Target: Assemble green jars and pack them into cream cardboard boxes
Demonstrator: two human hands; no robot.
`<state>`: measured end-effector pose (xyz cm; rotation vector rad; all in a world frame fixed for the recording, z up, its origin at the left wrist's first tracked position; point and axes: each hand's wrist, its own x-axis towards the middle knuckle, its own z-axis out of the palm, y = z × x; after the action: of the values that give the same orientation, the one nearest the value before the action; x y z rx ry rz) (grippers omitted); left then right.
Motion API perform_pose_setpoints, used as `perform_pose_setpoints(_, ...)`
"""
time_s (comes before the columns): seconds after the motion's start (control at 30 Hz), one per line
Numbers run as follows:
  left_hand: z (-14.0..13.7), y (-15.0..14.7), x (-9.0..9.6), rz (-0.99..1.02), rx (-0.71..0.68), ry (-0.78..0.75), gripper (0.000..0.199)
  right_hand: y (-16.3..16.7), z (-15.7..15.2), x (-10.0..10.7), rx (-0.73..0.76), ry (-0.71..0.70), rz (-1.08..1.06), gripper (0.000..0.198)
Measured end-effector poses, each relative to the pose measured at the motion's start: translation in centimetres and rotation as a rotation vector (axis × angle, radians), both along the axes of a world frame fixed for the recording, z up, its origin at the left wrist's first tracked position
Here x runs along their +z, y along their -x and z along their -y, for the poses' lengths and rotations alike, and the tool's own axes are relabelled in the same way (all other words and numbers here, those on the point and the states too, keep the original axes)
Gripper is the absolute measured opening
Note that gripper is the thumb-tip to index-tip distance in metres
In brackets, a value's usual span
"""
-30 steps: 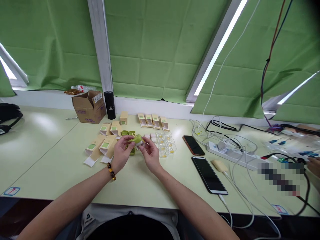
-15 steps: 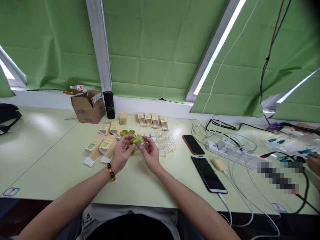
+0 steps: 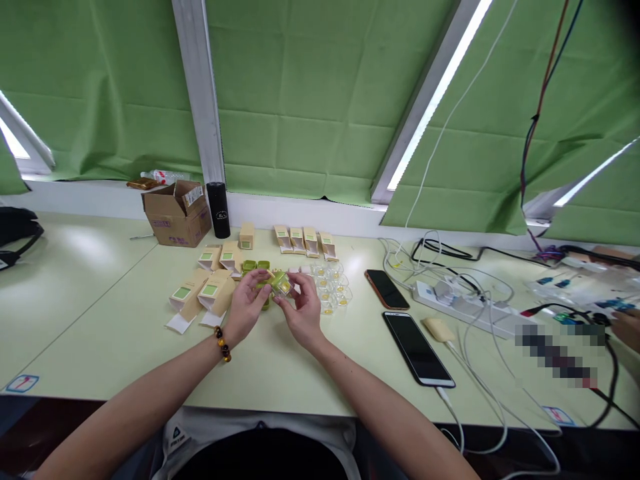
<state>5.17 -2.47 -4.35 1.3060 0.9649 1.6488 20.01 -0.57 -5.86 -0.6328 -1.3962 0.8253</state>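
Over the middle of the table, a small green case with a clear cover (image 3: 283, 285) is held between both hands. My left hand (image 3: 249, 293) is closed on its left end, where a pale loop shows. My right hand (image 3: 301, 303) grips the clear side with thumb and fingers. Just behind and under the hands lie green square cups (image 3: 256, 265), partly covered by my left hand. Right of my right hand stand several clear cups with yellow centres (image 3: 331, 288). Opened kraft boxes with green labels (image 3: 213, 291) lie to the left of my left hand.
More kraft boxes (image 3: 305, 241) stand in a row at the back. A cardboard carton (image 3: 177, 213) and a black tumbler (image 3: 219, 210) are at the back left. Two phones (image 3: 417, 348), a power strip (image 3: 465, 310) and tangled cables occupy the right. Another person's hand (image 3: 627, 327) is at the right edge.
The green case has turned in my fingers, so its clear cover now faces me more. My right fingers have shifted slightly on it; both arms stay nearly in place.
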Motion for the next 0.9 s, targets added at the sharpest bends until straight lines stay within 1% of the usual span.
perform_pose_setpoints(0.1, -0.2, -0.1, -0.1, 0.045, -0.043, 0.031, 0.055, -0.1, 0.2, 0.2, -0.058, -0.066, 0.070, 0.045)
perform_pose_setpoints(0.2, -0.5, -0.1, -0.2, 0.071, -0.066, 0.027, 0.055, 0.0, 0.2, 0.2, -0.088, -0.094, 0.115, 0.043)
perform_pose_setpoints(0.3, -0.7, 0.0, -0.1, 0.078, -0.057, 0.040, 0.054, 0.2, 0.1, -0.2, -0.055, -0.074, 0.134, 0.047)
perform_pose_setpoints(0.4, -0.6, 0.1, 0.1, 0.066, -0.033, 0.049, 0.053, 0.3, 0.1, -0.6, -0.011, -0.015, 0.137, 0.054)
perform_pose_setpoints(0.5, -0.4, 0.3, 0.4, 0.029, -0.011, 0.038, 0.049, 0.2, 0.0, -1.0, -0.017, -0.008, 0.144, 0.053)
perform_pose_setpoints(0.57, -0.3, 0.5, 0.6, 0.004, 0.015, 0.036, 0.047, 0.1, 0.0, -1.0, -0.044, -0.070, 0.188, 0.051)
perform_pose_setpoints(0.7, -0.5, 0.8, 0.8, -0.039, 0.109, 0.069, 0.041, -0.2, 0.1, -1.0, -0.102, -0.244, 0.336, 0.044)
perform_pose_setpoints(0.83, -0.7, 0.9, 0.6, -0.081, 0.238, 0.081, 0.031, -0.3, 0.0, -1.1, -0.144, -0.343, 0.399, 0.041)
perform_pose_setpoints(0.9, -0.9, 0.9, 0.5, -0.092, 0.286, 0.087, 0.031, -0.3, -0.1, -1.2, -0.155, -0.385, 0.420, 0.042)
